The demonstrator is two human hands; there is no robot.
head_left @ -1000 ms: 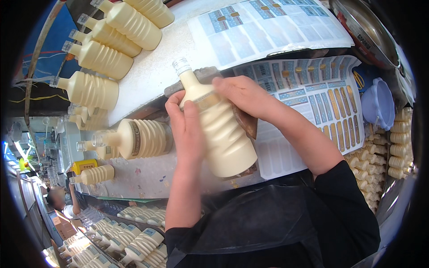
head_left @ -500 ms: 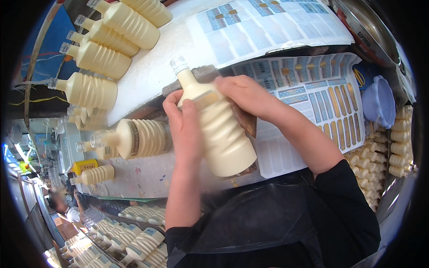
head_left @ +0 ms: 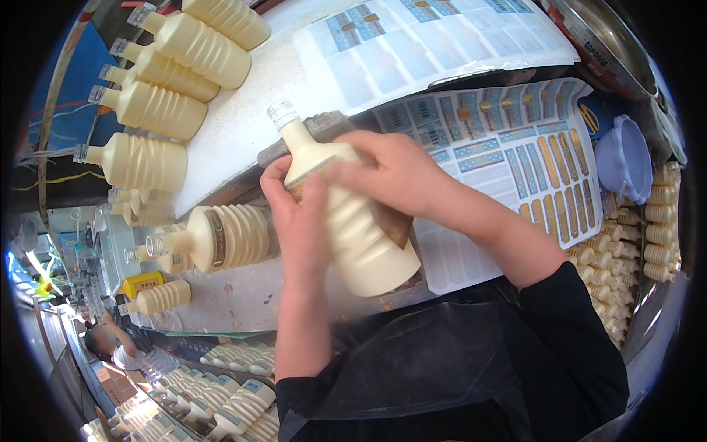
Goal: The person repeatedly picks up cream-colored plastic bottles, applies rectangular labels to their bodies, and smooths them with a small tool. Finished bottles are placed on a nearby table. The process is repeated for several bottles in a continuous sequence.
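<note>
Right hand (head_left: 390, 166) has moved inward over cream ribbed plastic bottle (head_left: 368, 250), finger grip unclear, left hand (head_left: 298, 214) pinching its shoulder, brown-gold label (head_left: 297, 188) apparently on, ribs below bare.

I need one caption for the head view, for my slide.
Left hand and right hand on a cream ribbed bottle, label sheets to its right, more bottles to its left.

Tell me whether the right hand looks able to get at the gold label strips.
Probably yes: the gold label strips look uncovered beside the right forearm, but the right hand would have to leave the cream ribbed bottle.
</note>
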